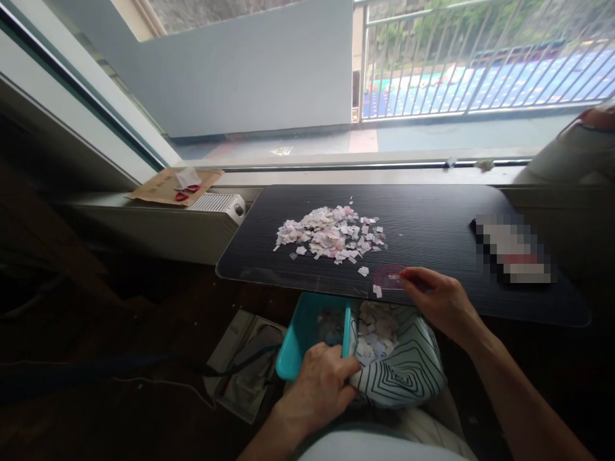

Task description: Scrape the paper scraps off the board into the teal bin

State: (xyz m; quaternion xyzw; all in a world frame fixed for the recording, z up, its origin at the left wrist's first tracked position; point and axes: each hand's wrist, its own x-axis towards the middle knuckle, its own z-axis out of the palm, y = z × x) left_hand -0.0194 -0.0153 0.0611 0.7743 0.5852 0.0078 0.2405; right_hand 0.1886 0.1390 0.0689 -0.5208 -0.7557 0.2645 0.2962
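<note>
At the near edge of the dark table, my right hand has its thumb and fingers pinched at the right side of a thin pink see-through round piece. Small paper scraps lie on and beside that piece. My left hand is below the table, fingers curled at the edge of a patterned fabric bag and against the near end of a teal plastic bin. Paper scraps fill the bag's opening. Some small bits show inside the bin, too dim to make out. A loose pile of paper scraps covers the table's middle.
A blurred-out flat object rests on the table's right. Red-handled scissors lie on a brown paper envelope on the left ledge, near a white radiator. An open box stands on the floor. A window sill runs behind the table.
</note>
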